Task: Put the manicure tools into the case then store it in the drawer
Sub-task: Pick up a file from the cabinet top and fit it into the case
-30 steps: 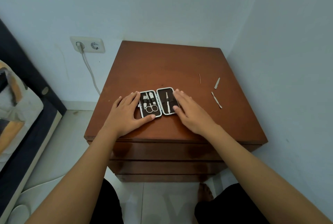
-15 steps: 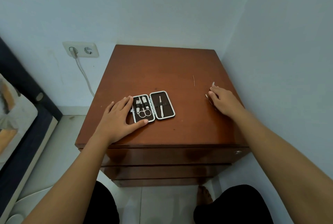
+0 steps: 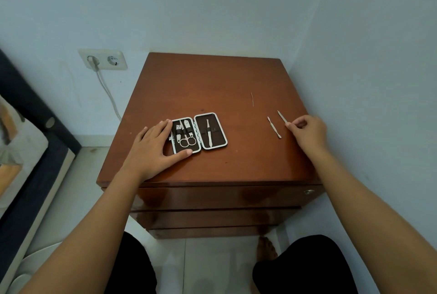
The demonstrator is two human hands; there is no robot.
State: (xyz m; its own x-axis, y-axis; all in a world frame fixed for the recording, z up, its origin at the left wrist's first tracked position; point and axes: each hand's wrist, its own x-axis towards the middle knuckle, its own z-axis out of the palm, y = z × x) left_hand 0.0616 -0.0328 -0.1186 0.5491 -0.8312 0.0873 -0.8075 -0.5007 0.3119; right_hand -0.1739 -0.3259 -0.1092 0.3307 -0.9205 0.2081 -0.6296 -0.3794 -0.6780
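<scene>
The small manicure case [image 3: 211,123] lies open flat on the brown wooden nightstand [image 3: 212,80]. Scissors and clippers sit in its left half, tweezers in its right half. My left hand [image 3: 153,149] rests flat against the case's left edge, thumb along its front. Right of it, two loose metal tools lie near the nightstand's right edge: a longer one [image 3: 274,127] on the wood and a thinner one [image 3: 281,116] whose near end my right hand [image 3: 307,131] pinches between thumb and forefinger. The drawers [image 3: 212,196] below are closed.
A thin needle-like sliver [image 3: 252,99] lies on the wood behind the tools. Walls close in at the back and right. A wall socket [image 3: 102,59] with a white cable is at the left, a bed edge [image 3: 35,132] further left. My knees are below.
My right hand left the case, went to the right edge and now pinches the thinner tool, drawn back slightly so both tools show. The left hand stayed on the case.
</scene>
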